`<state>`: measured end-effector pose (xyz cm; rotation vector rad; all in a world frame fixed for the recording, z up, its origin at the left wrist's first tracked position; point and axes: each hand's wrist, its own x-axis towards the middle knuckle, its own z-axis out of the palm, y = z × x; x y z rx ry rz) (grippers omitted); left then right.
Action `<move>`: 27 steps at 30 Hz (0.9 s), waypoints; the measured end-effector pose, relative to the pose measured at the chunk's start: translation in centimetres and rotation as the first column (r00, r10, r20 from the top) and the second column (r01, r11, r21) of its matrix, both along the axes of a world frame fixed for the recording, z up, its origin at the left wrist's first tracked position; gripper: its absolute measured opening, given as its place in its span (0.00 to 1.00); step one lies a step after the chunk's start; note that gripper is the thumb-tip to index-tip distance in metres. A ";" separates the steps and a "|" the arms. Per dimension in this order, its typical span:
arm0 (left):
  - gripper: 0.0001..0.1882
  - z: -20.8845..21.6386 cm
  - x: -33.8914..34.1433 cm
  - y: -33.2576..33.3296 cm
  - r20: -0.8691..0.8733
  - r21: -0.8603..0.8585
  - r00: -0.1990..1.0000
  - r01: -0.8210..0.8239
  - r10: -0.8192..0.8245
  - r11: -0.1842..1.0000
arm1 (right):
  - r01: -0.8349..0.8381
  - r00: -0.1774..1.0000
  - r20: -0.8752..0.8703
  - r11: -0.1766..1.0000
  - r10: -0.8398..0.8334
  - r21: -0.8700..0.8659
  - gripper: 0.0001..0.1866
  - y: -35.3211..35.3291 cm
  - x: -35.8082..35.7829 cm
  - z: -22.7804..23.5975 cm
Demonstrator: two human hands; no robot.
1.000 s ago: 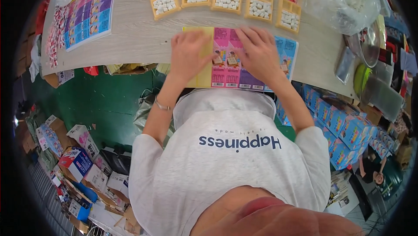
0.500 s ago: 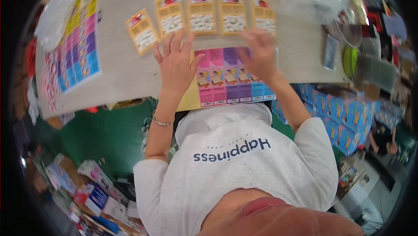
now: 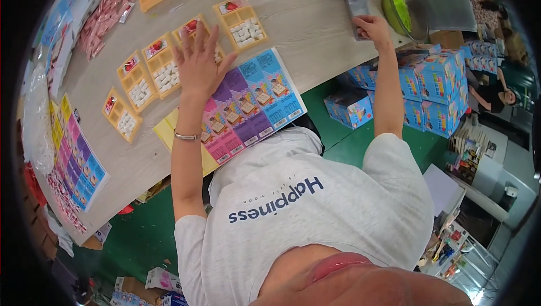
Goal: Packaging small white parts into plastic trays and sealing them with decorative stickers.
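- Pale wood tabletop over a green floor, with blue cartons stacked to the right.
- Left hand lies open and flat, fingers spread, on the printed card sheet and a yellow tray.
- Right hand grips a small silvery packet at the far edge.
- Four yellow trays look filled with white pieces; that sheet isn't on any yet, so I'd guess roughly halfway.

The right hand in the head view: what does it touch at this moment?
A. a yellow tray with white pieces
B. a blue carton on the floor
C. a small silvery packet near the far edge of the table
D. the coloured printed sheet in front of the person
C: the right hand is stretched out to the small silvery packet on the table, while the left hand lies flat by the yellow trays and the coloured printed sheet.
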<state>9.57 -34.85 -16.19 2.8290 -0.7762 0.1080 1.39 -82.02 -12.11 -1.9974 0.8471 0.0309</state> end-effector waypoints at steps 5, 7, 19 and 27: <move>0.41 0.0 -0.4 0.3 0.025 -0.015 1.000 -0.009 0.009 1.000 | -0.002 1.000 -0.029 0.992 0.005 0.125 0.14 -0.5 0.6 0.5; 0.41 -0.1 -0.3 0.4 0.029 -0.012 1.000 -0.006 0.006 1.000 | 0.010 1.000 -0.027 0.989 -0.006 0.149 0.13 -0.4 0.7 0.8; 0.41 1.1 -1.9 -5.0 0.069 -0.033 0.986 0.156 -0.153 0.987 | -0.286 0.955 -0.107 0.769 0.276 -0.571 0.13 -1.1 0.8 0.4; 0.36 4.5 -2.7 -6.2 0.160 -0.336 0.984 0.128 -0.077 0.933 | -0.237 0.967 0.141 0.953 0.213 0.189 0.10 0.3 0.6 1.0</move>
